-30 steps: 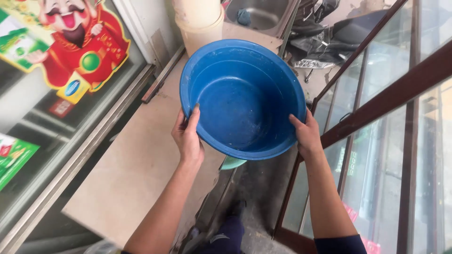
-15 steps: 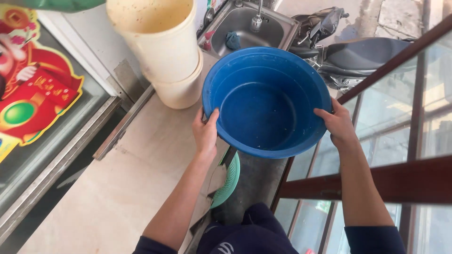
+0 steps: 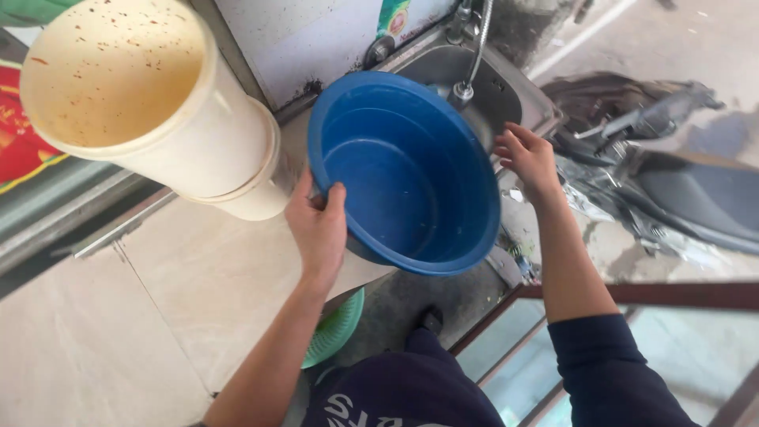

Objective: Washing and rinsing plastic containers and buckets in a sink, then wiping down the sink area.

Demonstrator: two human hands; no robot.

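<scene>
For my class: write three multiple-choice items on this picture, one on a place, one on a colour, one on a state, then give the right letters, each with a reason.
1. Where is the metal sink?
A. beyond the basin
B. under the buckets
C. beside the green basket

2. What colour is the basin?
A. red
B. blue
C. white

3. What is the right hand doing?
A. gripping the basin rim
B. holding a bucket
C. open, off the rim

Answers:
1 A: the sink and its tap show past the basin's far edge.
2 B: it is blue all over.
3 C: only the left hand grips the rim; the right one's fingers are spread beside it.
</scene>
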